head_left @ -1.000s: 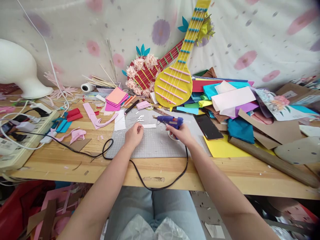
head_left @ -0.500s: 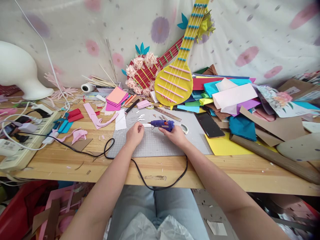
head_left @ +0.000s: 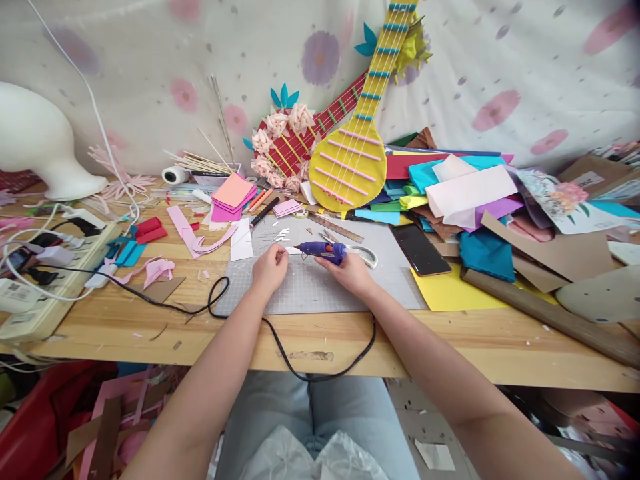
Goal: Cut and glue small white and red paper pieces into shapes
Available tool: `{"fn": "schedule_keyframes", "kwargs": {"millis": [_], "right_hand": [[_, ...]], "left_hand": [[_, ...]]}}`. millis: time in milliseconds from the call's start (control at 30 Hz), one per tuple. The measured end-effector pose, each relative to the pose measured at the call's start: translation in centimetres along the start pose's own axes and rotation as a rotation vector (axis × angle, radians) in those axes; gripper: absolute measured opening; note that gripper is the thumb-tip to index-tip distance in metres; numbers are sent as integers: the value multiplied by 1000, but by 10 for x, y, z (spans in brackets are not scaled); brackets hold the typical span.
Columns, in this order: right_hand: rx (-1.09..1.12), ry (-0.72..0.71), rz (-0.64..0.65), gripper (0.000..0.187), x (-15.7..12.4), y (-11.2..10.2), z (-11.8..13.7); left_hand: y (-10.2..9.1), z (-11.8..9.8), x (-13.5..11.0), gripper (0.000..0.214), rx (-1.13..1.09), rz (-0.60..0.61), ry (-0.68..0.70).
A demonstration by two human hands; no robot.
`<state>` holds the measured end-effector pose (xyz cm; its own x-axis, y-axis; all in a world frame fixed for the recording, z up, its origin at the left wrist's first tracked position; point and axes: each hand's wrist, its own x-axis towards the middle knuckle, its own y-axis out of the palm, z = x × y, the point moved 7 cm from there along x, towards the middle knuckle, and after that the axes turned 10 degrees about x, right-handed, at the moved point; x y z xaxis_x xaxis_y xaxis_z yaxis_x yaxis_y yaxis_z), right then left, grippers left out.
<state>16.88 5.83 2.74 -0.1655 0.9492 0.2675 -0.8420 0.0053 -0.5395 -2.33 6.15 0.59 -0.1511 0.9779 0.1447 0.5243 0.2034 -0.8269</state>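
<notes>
In my right hand is a blue hot glue gun, its nozzle pointing left. My left hand pinches a small white strip, whose free end sticks out toward the nozzle; I cannot tell whether the two touch. Both hands are over the grey cutting mat. Scissors with white handles lie just beyond my right hand. Little white pieces are on the mat behind my left hand. A black cord loops over the table's front edge below my wrists.
Behind the mat lean a yellow paper lute and a red one with pale flowers. A phone and a wooden stick lie to the right, near piled coloured sheets. On the left sits a power strip.
The glue gun and my right hand have shifted slightly left, toward my left hand. More of the scissors' handles now shows. My left hand stays in place.
</notes>
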Motion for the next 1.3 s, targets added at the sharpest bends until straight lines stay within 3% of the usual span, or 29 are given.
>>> {"fn": "schedule_keyframes", "kwargs": {"millis": [533, 1000, 1300], "right_hand": [[-15, -22, 15, 41, 0, 2, 2], [-39, 31, -51, 40, 1, -5, -2], [-39, 8, -12, 42, 0, 0, -1]], "left_hand": [[0, 0, -1, 14, -20, 3, -4], [0, 1, 0, 15, 9, 9, 4], [0, 1, 0, 15, 13, 21, -6]]}}
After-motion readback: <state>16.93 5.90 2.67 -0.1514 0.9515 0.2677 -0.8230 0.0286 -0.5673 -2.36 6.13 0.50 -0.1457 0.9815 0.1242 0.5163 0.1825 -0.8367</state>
